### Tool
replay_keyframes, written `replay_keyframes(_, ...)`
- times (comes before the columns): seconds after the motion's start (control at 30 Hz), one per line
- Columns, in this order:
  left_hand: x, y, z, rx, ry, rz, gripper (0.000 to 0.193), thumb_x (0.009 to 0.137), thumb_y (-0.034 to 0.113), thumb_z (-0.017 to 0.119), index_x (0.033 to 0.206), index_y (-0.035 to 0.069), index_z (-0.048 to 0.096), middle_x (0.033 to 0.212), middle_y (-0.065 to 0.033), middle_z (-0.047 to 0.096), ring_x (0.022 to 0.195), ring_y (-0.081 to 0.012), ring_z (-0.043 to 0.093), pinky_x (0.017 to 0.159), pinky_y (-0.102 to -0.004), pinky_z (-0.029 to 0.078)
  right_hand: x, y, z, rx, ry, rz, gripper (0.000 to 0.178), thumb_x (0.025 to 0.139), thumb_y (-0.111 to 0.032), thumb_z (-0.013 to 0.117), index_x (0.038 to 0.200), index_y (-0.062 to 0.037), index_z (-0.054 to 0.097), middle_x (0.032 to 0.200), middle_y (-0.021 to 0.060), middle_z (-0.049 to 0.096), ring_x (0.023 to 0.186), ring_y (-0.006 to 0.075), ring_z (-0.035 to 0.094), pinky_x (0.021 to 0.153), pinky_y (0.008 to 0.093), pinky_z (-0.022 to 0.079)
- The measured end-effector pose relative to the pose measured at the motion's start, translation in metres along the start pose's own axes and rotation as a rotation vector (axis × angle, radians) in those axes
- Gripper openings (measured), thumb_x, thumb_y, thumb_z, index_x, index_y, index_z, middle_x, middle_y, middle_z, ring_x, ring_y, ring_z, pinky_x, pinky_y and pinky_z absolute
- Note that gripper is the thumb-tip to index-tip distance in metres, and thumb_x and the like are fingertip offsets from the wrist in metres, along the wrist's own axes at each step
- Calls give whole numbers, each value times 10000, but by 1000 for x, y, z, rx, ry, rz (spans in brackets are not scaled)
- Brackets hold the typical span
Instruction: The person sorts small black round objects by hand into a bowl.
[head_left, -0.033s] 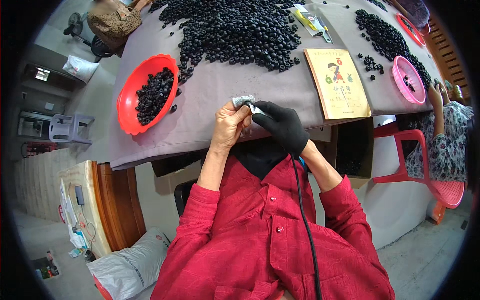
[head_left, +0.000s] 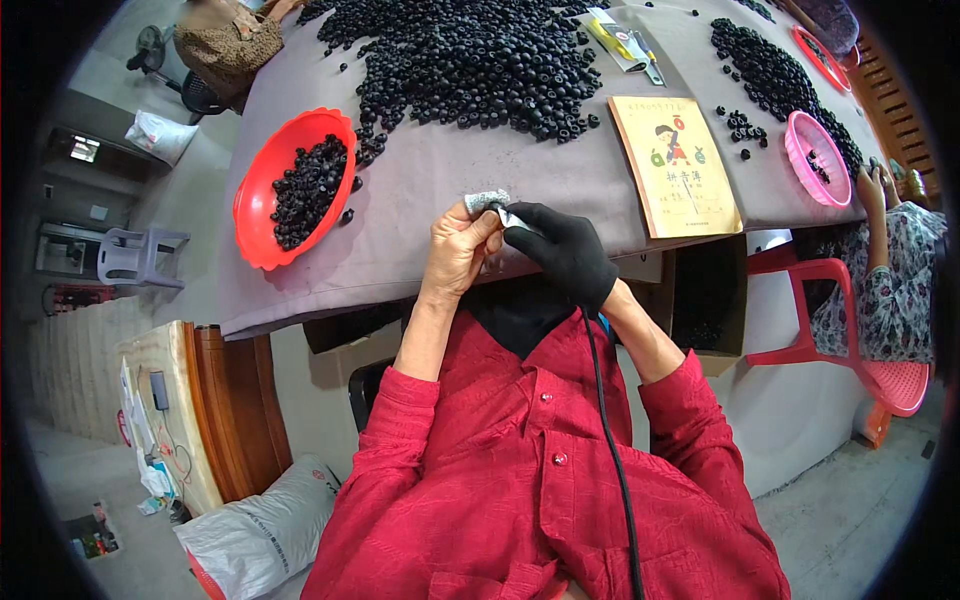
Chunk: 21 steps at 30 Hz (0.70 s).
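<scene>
Above the near edge of the table, my hands meet with their fingertips together. Bare and closed in a pinch, my left hand (head_left: 461,247) has a speckled grey-white wrap (head_left: 487,200) at its forefinger. A small dark piece (head_left: 494,208) shows between the fingertips, mostly covered. My right hand (head_left: 566,252) wears a black glove and is closed against the same spot; a bit of pale wrap shows at its fingertips. What the right fingers grip is hidden. A red scalloped bowl (head_left: 259,182) of small black parts stands left of my hands. A large heap of black ring-shaped parts (head_left: 480,70) lies beyond.
A yellow booklet (head_left: 676,200) lies to the right, with a yellow-handled tool in packaging (head_left: 622,42) behind it. Another person's hand (head_left: 872,187) is near a pink basket (head_left: 796,150) and a second heap (head_left: 770,75). A black cord (head_left: 607,420) runs down my front.
</scene>
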<state>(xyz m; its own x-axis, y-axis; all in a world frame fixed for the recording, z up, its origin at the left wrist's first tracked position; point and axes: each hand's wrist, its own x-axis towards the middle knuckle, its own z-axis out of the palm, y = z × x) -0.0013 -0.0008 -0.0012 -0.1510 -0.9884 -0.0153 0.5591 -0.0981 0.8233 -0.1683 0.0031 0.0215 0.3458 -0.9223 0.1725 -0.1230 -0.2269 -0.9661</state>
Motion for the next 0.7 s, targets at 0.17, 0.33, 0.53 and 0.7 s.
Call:
replay_keyframes(0.17,1,0,1,26,-6,13,140,852,57,574,983,20,603,725,-12,580,556,-61,492,486,-173,385,1,1,0,-56,4,-27,316,839,-268,567,1082,-68,589,927,155,633,849,291,627,708,335,479)
replay_keyframes(0.33,0,0,1,43,-1,6,141,854,53,570,986,20,603,719,-8,576,549,-62,482,485,-181,385,1,0,-2,-67,-3,-32,317,839,-270,560,1084,-70,584,914,159,632,842,306,624,702,342,481)
replay_keyframes(0.53,-1,-1,1,38,16,-3,166,854,48,567,1011,13,603,723,-7,567,549,-64,463,480,-185,362,1,2,-2,-90,-10,-46,315,841,-282,557,1076,-74,587,917,163,629,839,310,623,700,350,481)
replay_keyframes(0.7,0,0,1,63,13,-3,184,851,49,569,1028,12,604,723,-7,560,545,-67,451,480,-188,352,2,2,-1,-128,2,-45,303,843,-295,551,1060,-89,595,908,161,629,840,318,616,687,359,483)
